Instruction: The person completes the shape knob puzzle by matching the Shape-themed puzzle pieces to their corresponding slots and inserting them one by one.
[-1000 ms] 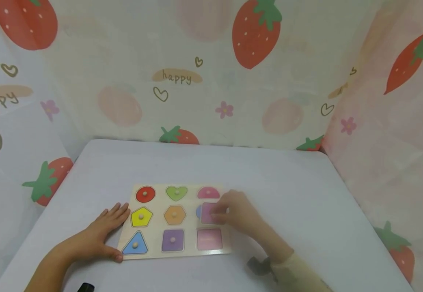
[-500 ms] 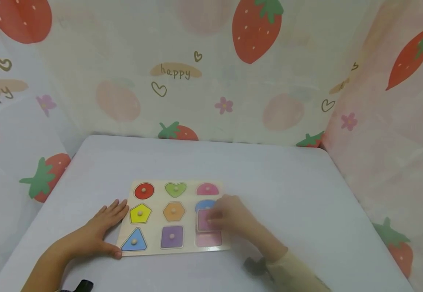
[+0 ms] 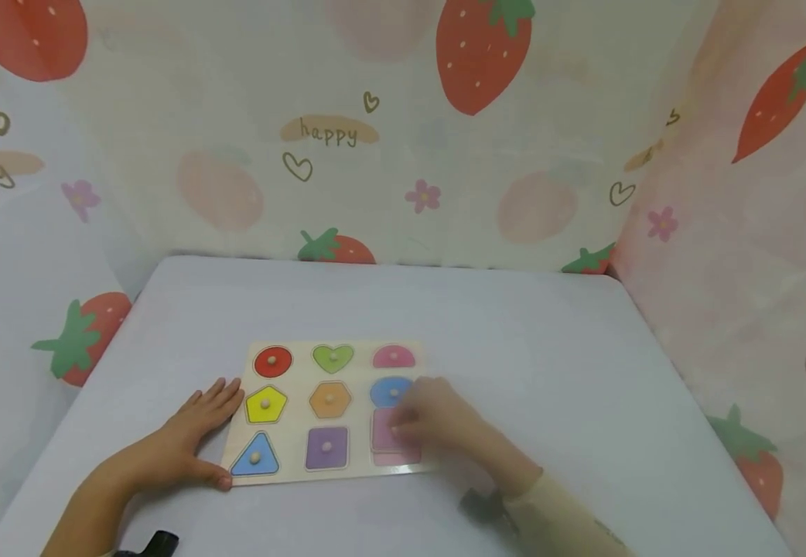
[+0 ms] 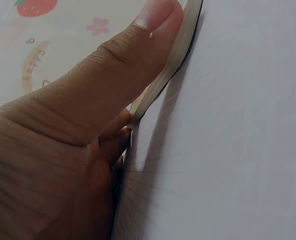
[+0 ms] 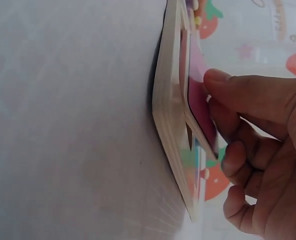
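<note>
A wooden knob puzzle board (image 3: pixel 297 422) lies flat on the white table, its colored shapes set in rows. My left hand (image 3: pixel 173 449) rests along the board's left edge, fingers straight and spread; its thumb (image 4: pixel 123 55) touches the board's side in the left wrist view. Over the lower right of the board, my right hand (image 3: pixel 445 422) pinches a pink rectangular puzzle piece (image 3: pixel 384 420) between thumb and fingers. That piece tilts over the pink rectangular recess (image 3: pixel 396 459), one end close to the board in the right wrist view. Right beside it sits the blue oval piece (image 3: pixel 389 391).
Other pieces on the board include a red circle (image 3: pixel 273 361), a green heart (image 3: pixel 333 358), a purple square (image 3: pixel 327 448) and a blue triangle (image 3: pixel 255 456). Strawberry-print curtains (image 3: pixel 347 186) surround the table's back and sides. A black object (image 3: pixel 161 544) shows by my left wrist.
My right hand has brought the pink rectangle toward me, from over the blue oval to over the pink recess, uncovering the oval. My left hand stays at the board's edge.
</note>
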The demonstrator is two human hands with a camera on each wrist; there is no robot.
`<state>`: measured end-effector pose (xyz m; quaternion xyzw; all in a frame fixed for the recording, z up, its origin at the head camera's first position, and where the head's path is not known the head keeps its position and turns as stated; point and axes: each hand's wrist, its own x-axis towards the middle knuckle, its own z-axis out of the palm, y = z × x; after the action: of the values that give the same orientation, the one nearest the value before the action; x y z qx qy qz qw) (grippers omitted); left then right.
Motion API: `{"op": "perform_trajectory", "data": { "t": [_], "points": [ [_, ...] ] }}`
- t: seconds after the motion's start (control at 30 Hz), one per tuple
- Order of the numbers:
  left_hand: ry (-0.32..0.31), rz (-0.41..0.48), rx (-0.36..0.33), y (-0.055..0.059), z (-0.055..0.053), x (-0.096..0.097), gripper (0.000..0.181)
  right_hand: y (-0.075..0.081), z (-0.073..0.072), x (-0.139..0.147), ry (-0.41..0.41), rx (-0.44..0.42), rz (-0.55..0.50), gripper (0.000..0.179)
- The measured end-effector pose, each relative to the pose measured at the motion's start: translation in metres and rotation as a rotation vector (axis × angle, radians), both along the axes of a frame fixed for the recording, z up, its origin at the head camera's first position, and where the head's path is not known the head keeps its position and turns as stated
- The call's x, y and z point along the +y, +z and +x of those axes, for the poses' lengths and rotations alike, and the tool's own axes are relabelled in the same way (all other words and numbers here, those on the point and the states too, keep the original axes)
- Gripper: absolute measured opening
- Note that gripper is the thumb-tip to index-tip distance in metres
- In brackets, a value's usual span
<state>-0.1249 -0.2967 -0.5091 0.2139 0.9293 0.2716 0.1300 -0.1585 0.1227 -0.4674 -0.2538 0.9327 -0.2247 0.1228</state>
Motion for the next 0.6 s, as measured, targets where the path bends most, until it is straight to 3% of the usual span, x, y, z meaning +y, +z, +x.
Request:
{"op": "perform_trajectory", "data": {
  "t": [0.07,0.27,0.6],
  "points": [
    [-0.005,0.004,0.010,0.0003,-0.0008,-0.0003,0.130,0.0007,-0.0016,-0.0007,0.010,0.001,-0.004,0.003],
    [-0.005,0.001,0.009,0.0022,-0.0008,-0.0005,0.131,-0.0008,-0.0013,-0.0014,0.080,0.023,-0.025,0.023],
    [-0.012,0.002,0.016,0.0017,-0.0001,0.0002,0.130,0.0024,0.0025,-0.0031,0.058,-0.113,0.005,0.008]
  ]
}}
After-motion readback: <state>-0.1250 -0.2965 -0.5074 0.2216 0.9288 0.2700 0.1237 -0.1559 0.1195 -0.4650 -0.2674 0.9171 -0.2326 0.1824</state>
